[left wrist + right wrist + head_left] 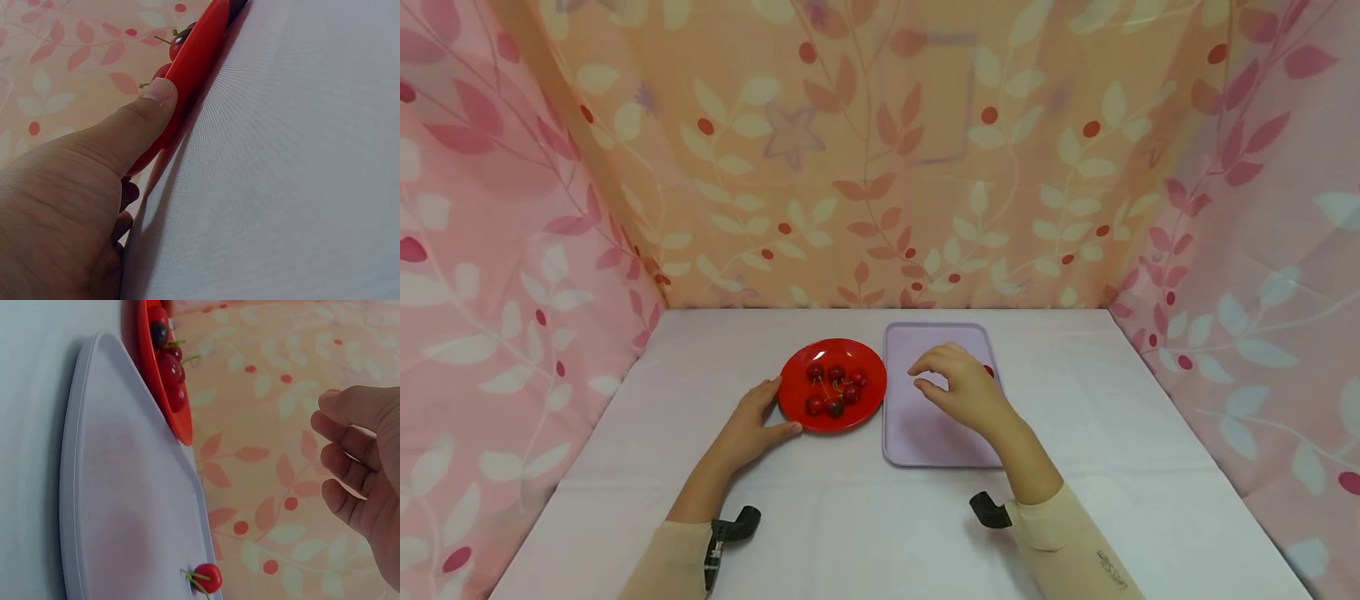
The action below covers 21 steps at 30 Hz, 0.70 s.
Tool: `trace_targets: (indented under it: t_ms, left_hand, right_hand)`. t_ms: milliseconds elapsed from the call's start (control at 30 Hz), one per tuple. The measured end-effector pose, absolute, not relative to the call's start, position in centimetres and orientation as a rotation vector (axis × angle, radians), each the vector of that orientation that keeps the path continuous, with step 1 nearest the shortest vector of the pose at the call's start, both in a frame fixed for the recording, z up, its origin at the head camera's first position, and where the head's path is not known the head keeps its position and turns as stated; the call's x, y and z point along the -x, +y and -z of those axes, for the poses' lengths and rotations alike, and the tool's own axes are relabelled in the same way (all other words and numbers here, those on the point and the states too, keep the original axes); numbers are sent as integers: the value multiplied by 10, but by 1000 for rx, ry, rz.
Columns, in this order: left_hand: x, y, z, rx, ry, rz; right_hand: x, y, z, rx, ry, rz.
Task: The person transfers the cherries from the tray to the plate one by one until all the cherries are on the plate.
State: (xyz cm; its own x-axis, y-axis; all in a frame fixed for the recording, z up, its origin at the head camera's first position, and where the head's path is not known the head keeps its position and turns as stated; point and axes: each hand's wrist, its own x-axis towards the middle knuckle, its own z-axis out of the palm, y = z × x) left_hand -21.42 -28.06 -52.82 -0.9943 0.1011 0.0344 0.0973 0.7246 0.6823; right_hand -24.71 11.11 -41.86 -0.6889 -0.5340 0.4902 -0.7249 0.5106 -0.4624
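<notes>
A round red plate (867,414) holds several dark red cherries (851,393) with green stems. My left hand (748,429) holds its left side, thumb on the near rim and fingers along the left edge. In the left wrist view the thumb (160,91) presses the plate's rim (194,59). Above a lilac tray (917,437), my right hand (962,387) hovers with bent, parted fingers and nothing between them. One red cherry (207,578) with green stems lies on the tray near its far edge; in the head view my right hand partly hides it.
The plate and tray sit side by side on a white-covered table (835,517), the plate touching or nearly touching the tray's left edge. Floral cloth (865,150) hangs behind and on both sides. A black wrist mount (990,510) juts from the right sleeve.
</notes>
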Motion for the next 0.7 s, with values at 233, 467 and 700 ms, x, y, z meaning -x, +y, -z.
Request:
trace_targets:
  t_ms: [233,467,700]
  left_hand:
    - [214,-280,528,-159,2911,-1138]
    - [214,-280,527,-148,2913,-1127]
    - [213,-279,526,-130,2904,-1128]
  right_hand:
    - [246,135,420,-989,-2517,-946]
    - [249,153,418,-929,-2609,-919]
    - [254,171,420,-834,-2818,-972]
